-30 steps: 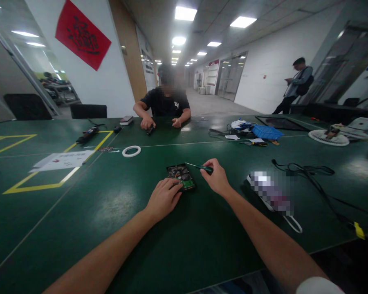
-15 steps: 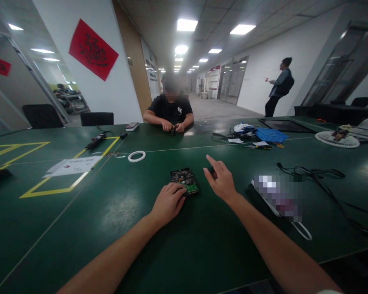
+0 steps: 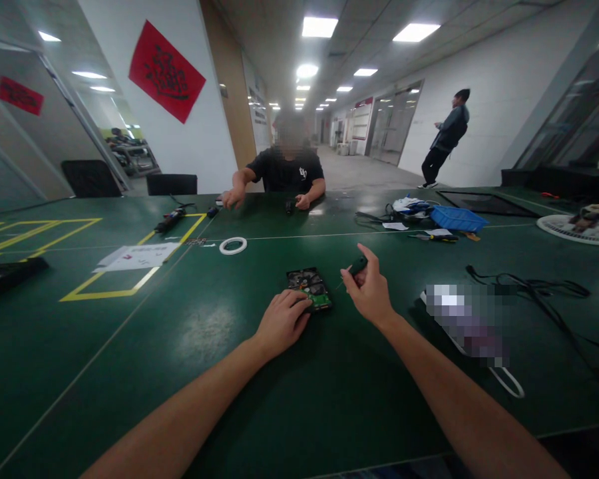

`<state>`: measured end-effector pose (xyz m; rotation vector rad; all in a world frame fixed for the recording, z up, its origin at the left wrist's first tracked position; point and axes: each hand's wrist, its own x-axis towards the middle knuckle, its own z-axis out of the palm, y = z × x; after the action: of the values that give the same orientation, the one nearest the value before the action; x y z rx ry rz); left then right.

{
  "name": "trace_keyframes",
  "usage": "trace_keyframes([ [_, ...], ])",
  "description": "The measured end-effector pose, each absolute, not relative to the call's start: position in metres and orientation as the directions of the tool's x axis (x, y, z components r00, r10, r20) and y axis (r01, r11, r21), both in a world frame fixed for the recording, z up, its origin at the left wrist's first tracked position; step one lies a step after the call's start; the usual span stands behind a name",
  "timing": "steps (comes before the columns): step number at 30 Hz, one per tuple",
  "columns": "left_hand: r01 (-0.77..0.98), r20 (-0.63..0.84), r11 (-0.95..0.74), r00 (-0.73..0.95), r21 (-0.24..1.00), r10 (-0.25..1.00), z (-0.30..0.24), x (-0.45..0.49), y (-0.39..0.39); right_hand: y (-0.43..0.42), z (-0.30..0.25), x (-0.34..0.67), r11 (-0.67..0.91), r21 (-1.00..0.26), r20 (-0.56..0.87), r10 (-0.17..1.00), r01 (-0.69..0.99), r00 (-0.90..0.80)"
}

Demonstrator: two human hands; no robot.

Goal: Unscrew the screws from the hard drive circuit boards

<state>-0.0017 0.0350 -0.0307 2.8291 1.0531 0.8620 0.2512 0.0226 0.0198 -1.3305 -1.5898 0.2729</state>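
A hard drive (image 3: 309,283) with a green circuit board lies on the table. My left hand (image 3: 283,320) holds its near left side, fingers over the board's edge and covering that corner. To the right of the drive, my right hand (image 3: 372,289) grips a small screwdriver (image 3: 358,266) by its dark handle. The index finger stretches along the handle's end. The thin shaft points down and left toward the drive, apart from it.
Beyond the drive lies a white ring (image 3: 233,246). Papers (image 3: 140,256) lie to the left, a blue basket (image 3: 458,219) at the back right. A pouch-like item (image 3: 459,319) and black cables (image 3: 534,286) sit at right. Across the table sits a person (image 3: 294,173).
The screwdriver in my right hand has tilted, so its handle and shaft now show. My left hand stays on the drive. The person opposite has moved one hand outward. The view has shifted slightly.
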Motion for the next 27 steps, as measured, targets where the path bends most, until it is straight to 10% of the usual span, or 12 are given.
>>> trace_keyframes([
  [27, 0.608, 0.473, -0.768, 0.626, 0.200, 0.619, -0.030, -0.004, 0.036, 0.022, 0.012, 0.239, 0.506, -0.554, 0.647, 0.762, 0.662, -0.041],
])
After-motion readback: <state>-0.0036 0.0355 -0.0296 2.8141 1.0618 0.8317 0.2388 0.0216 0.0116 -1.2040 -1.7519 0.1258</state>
